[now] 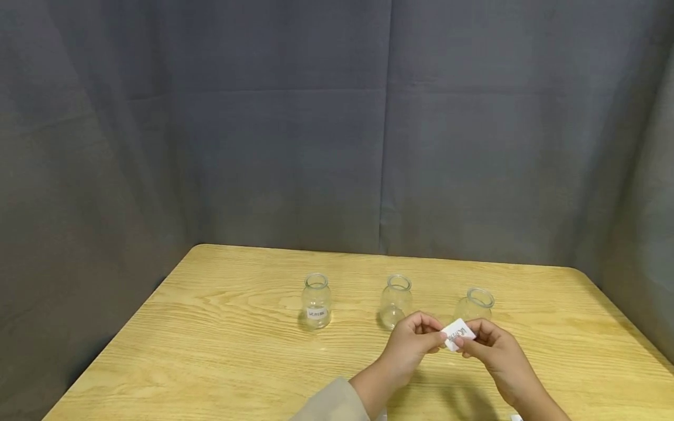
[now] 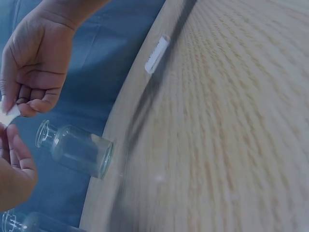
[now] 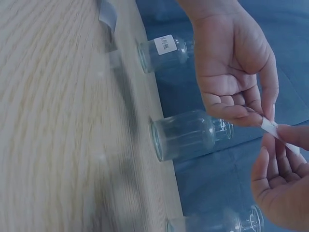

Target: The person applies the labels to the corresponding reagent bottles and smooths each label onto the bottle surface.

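A small white label (image 1: 458, 334) with dark handwriting is held up above the table between both hands. My left hand (image 1: 404, 351) pinches its left corner between thumb and fingers. At the opposite end, my right hand (image 1: 500, 358) pinches it the same way. In the right wrist view the label (image 3: 268, 126) appears nearly edge-on. Just behind the hands stands a clear glass jar (image 1: 480, 297), its lower part hidden by them. Another clear jar (image 1: 396, 298) stands to its left, beyond my left hand.
A third glass jar (image 1: 316, 292) farther left bears a white written label (image 1: 316, 313). A small white piece (image 2: 157, 54) lies on the wooden table (image 1: 210, 351) near my right arm. A pale strip (image 3: 108, 17) lies near the left arm. Grey curtain (image 1: 284, 146) hangs behind.
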A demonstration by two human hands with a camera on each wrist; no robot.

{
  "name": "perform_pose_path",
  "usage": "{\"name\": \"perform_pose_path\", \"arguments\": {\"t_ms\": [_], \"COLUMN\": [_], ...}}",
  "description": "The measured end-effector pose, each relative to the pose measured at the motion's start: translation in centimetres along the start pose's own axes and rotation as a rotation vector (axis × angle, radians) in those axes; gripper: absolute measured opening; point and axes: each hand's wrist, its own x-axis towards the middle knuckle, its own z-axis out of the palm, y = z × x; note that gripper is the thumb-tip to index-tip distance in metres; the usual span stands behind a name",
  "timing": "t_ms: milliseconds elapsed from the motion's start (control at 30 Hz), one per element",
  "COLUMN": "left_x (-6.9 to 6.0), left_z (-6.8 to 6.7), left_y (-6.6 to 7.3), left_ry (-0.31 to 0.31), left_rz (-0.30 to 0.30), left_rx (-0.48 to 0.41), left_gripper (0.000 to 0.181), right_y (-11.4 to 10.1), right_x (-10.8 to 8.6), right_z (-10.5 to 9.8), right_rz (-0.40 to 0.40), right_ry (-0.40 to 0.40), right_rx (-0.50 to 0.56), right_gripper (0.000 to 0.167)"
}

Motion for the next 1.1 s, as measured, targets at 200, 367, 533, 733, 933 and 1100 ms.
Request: {"name": "perform_pose_path", "arguments": {"t_ms": [200, 367, 533, 733, 933, 1100], "left_x": [-0.2, -0.3, -0.6, -0.9, -1.1, -1.2], "left_z": [-0.1, -0.4, -0.9, -1.9, -2.5, -2.9], "left_y": [0.0, 0.2, 0.3, 0.7, 1.4, 1.7], "left_ry": [0.007, 0.008, 0.013, 0.004, -0.003, -0.014], "left_rz": [-0.009, 0.007, -0.002, -0.009, 0.006, 0.003], "left_rx": [-0.054, -0.087, -0.079, -0.067, -0.107, -0.115], "left_gripper": [0.009, 0.011, 0.011, 0.011, 0.013, 0.014], "right_y": [0.0, -0.4, -0.9, -1.6, -2.0, -1.9], "right_x": [0.0, 0.1, 0.3, 0.7, 0.8, 0.8], "right_z": [0.2, 0.8, 1.5, 1.9, 1.4, 1.0], "right_rz": [-0.01, -0.011, -0.012, -0.046, -0.048, -0.046], "right_ry": [0.008, 0.024, 0.066, 0.024, -0.078, -0.18], "right_rx": [0.067, 0.059, -0.018, -0.106, -0.126, -0.133], "right_gripper": [0.008, 0.011, 0.018, 0.025, 0.024, 0.026]}}
